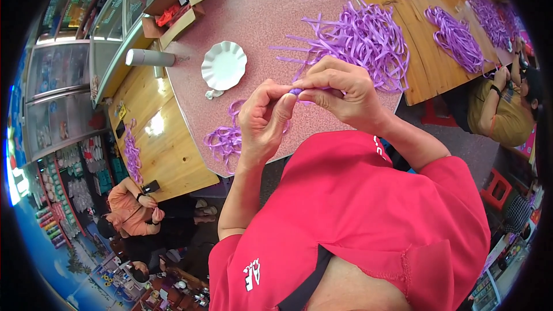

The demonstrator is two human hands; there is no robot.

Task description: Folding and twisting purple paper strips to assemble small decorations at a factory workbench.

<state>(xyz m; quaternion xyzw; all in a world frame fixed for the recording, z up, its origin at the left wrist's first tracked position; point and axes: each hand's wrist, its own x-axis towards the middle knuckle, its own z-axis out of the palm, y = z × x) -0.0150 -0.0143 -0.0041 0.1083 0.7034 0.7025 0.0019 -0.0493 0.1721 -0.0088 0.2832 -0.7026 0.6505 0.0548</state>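
Observation:
My left hand (264,116) and my right hand (340,89) meet over the near part of the pink speckled table (259,20). Between their fingertips they pinch a small bunched piece of purple ribbon (296,91); its exact fold is hidden by the fingers. Behind my right hand lies a big loose heap of purple ribbons (366,40). Beside my left hand rests a smaller pile of purple ribbons (224,140). A white scalloped plate (224,65) stands beyond my left hand, with a small pale crumpled thing (214,94) at its near edge.
A grey cylinder (148,57) and an opened cardboard box (183,14) with red contents are at the table's far left. Wooden tabletops (167,138) adjoin both sides. More purple ribbon (458,37) lies at right. One person (133,206) sits at left, another (501,109) at right.

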